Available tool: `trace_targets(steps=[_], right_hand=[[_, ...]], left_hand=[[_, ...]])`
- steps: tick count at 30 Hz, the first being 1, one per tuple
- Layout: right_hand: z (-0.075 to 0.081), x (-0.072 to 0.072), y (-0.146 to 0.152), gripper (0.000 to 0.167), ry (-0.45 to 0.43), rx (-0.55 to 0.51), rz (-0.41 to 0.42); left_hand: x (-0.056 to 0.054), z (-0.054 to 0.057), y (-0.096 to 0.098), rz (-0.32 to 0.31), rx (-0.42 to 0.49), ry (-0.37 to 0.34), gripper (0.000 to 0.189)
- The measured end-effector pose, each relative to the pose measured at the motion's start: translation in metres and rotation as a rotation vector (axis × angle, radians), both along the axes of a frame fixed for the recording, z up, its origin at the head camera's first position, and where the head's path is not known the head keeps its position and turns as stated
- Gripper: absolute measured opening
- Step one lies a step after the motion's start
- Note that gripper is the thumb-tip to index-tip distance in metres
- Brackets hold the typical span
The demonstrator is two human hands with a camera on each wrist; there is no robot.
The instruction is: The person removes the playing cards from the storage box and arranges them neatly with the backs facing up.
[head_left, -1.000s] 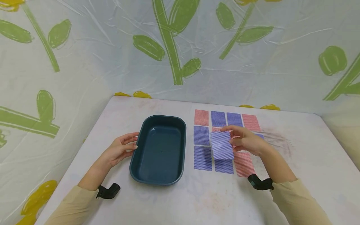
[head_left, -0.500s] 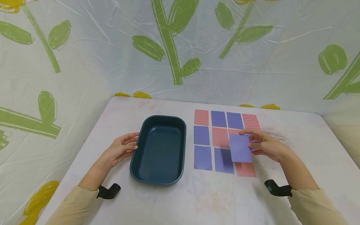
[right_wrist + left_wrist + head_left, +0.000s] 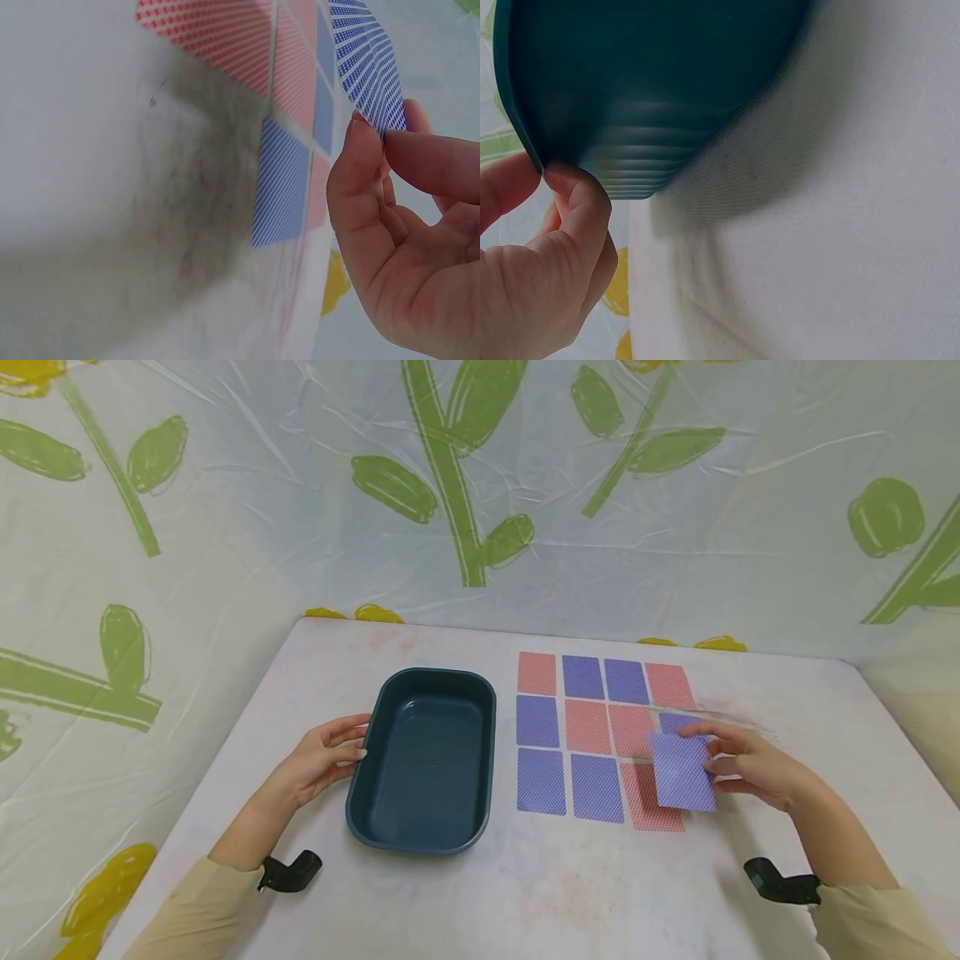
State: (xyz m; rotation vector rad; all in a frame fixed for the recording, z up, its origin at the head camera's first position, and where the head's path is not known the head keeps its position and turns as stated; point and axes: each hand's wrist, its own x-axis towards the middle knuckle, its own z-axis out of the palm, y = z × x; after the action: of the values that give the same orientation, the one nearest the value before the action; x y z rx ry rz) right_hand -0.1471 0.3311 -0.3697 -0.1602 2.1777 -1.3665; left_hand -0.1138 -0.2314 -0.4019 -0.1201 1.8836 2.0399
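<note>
Between the thumb and fingers of my right hand is a blue-backed playing card, pinched by its right edge and raised above the table. Below it, a red-backed card lies partly covered in the head view. Another blue-backed card shows just behind my fingers. On the left, my left hand pinches the left rim of a dark teal plastic tray, which has nothing in it. The left wrist view shows thumb and finger meeting on the tray's rim.
Several red-backed and blue-backed cards, such as this blue one, lie face down in neat rows right of the tray. They rest on a white table. A pale sheet with printed leaves hangs behind the far edge.
My right hand has carried the blue-backed card rightward and a little toward me, uncovering red-backed and blue-backed cards in the middle of the rows. The left hand and tray have stayed put.
</note>
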Motion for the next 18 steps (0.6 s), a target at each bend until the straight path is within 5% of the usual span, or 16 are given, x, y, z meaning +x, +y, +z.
trace_targets(steps=[18], right_hand=[[-0.023,0.004,0.034,0.042,-0.111,0.131,-0.065]], left_hand=[[-0.001,-0.001,0.000,0.005,0.008,-0.003,0.058]])
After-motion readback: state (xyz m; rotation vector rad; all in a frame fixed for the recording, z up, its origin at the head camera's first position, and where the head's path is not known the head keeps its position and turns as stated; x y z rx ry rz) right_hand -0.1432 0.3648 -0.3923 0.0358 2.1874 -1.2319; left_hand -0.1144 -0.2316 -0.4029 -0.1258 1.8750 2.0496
